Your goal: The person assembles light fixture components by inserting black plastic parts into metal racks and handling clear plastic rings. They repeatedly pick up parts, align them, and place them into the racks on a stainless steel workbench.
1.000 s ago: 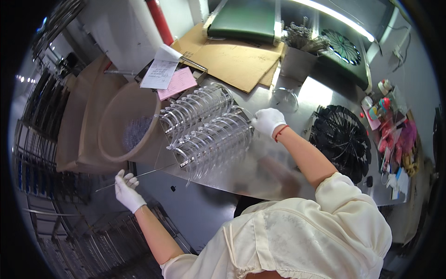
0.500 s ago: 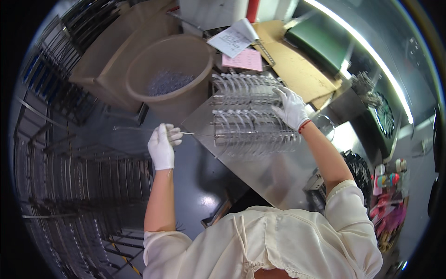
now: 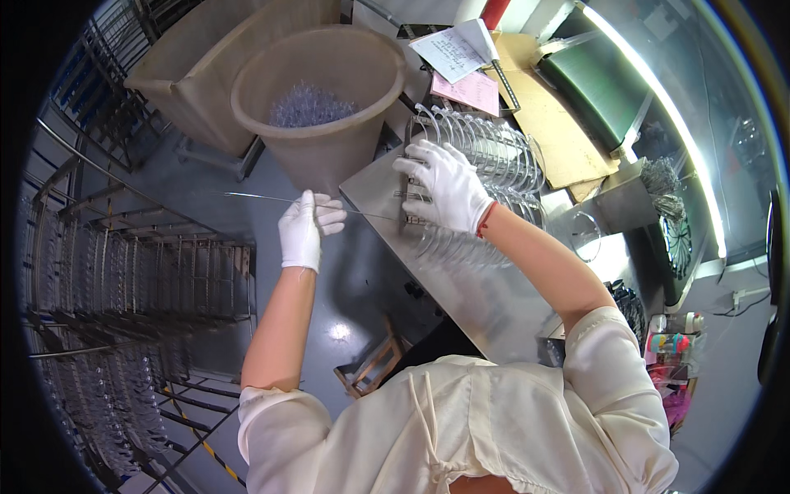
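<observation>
My left hand [image 3: 311, 227], in a white glove, is closed on a thin metal rod [image 3: 262, 197]. The rod runs nearly level, and its right end reaches toward the near side of a rack. Two rows of clear, curved plastic hoops [image 3: 502, 156] hang along this rack on the metal table [image 3: 374, 185]. My right hand [image 3: 448, 188], also gloved, lies across the left end of the rows with its fingers spread. Its palm and thumb side are hidden, as is the part of the rack beneath it.
A large beige tub [image 3: 319, 160] with clear plastic bits stands beyond the left hand, beside a beige bin [image 3: 177, 90]. Metal racks [image 3: 164, 280] fill the left side. Papers [image 3: 453, 53], cardboard [image 3: 576, 148] and a green box-like thing [image 3: 592, 86] lie at the back.
My right hand has moved left along the rack, from its right part to its left end. My left hand still holds the rod, now slightly higher and further right in view. The view has shifted.
</observation>
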Available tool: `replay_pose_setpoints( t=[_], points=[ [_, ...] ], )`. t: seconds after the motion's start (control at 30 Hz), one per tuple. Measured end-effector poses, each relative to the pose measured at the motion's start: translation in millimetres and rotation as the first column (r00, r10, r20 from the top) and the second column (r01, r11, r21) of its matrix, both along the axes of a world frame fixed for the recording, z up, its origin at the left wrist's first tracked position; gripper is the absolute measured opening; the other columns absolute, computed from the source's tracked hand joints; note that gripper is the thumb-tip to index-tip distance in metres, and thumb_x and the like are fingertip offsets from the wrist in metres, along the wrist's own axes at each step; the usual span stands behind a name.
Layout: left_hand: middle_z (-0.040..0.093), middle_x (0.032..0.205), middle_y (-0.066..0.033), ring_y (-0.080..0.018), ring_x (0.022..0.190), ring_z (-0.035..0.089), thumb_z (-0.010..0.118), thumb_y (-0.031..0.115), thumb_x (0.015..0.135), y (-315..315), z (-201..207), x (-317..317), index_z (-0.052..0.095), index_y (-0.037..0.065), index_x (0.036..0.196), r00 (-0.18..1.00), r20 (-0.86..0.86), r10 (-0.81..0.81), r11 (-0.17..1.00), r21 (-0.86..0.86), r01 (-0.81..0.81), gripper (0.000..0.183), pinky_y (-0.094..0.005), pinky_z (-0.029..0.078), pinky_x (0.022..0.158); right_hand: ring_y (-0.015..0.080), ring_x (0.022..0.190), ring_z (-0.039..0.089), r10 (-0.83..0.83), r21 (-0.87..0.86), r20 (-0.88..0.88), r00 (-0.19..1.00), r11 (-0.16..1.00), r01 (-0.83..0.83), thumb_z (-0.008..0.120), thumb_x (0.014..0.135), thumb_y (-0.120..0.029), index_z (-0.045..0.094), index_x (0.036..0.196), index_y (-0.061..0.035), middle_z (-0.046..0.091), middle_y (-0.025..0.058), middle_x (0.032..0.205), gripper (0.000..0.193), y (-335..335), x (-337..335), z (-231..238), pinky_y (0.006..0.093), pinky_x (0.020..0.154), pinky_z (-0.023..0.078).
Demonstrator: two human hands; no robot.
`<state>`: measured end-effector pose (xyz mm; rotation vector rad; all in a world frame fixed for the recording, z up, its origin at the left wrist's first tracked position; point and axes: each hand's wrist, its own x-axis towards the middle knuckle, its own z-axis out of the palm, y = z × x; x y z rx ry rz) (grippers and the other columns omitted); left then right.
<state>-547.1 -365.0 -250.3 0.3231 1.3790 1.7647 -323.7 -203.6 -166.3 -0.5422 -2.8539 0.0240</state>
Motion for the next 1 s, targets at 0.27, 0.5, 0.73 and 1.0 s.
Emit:
replay_pose_setpoints(
  t=[0.27,0.5,0.73,1.0],
  points=[
    [0.073,0.096,-0.0193,-0.0238,0.076,0.075,0.047,0.029,0.111,6,-27,14,0.060,-0.003,0.107,0.993,0.102,-0.052,0.996,0.070,0.045,0.034,-0.0306,0.062,0.061,0.0352,0.144,0.043,-0.007,0.053,0.070,0.998,0.999,0.003,0.072,0.085,-0.048,0.052,0.145,-0.0189,0.051,0.0135,0.148,0.069,10,2,-14,0.0569,0.121,0.030],
    [0.072,0.102,-0.0192,-0.0278,0.087,0.075,0.046,0.028,0.111,17,-45,48,0.061,-0.003,0.111,0.954,0.224,-0.200,0.979,0.001,0.205,0.035,-0.0355,0.062,0.067,0.0336,0.143,0.044,-0.006,0.049,0.055,0.998,0.999,0.003,0.071,0.086,-0.049,0.052,0.145,-0.0189,0.051,0.0125,0.147,0.068,10,2,-17,0.0560,0.121,0.031],
    [0.074,0.098,-0.0187,-0.0257,0.081,0.075,0.051,0.028,0.109,24,-51,66,0.063,-0.003,0.111,0.967,0.133,-0.216,0.976,-0.001,0.219,0.034,-0.0344,0.061,0.064,0.0327,0.141,0.047,-0.017,0.011,0.004,1.000,1.000,0.017,0.070,0.089,-0.047,0.054,0.143,-0.0187,0.055,0.0122,0.145,0.063,13,2,-20,0.0555,0.120,0.032],
    [0.073,0.092,-0.0189,-0.0244,0.072,0.075,0.051,0.033,0.110,16,-60,11,0.061,-0.001,0.102,0.993,0.115,0.001,1.000,-0.023,0.002,0.037,-0.0313,0.061,0.055,0.0321,0.141,0.047,-0.032,-0.003,-0.013,0.999,0.999,0.032,0.071,0.089,-0.047,0.056,0.142,-0.0183,0.055,0.0121,0.146,0.063,9,5,-16,0.0557,0.121,0.031]
  ],
)
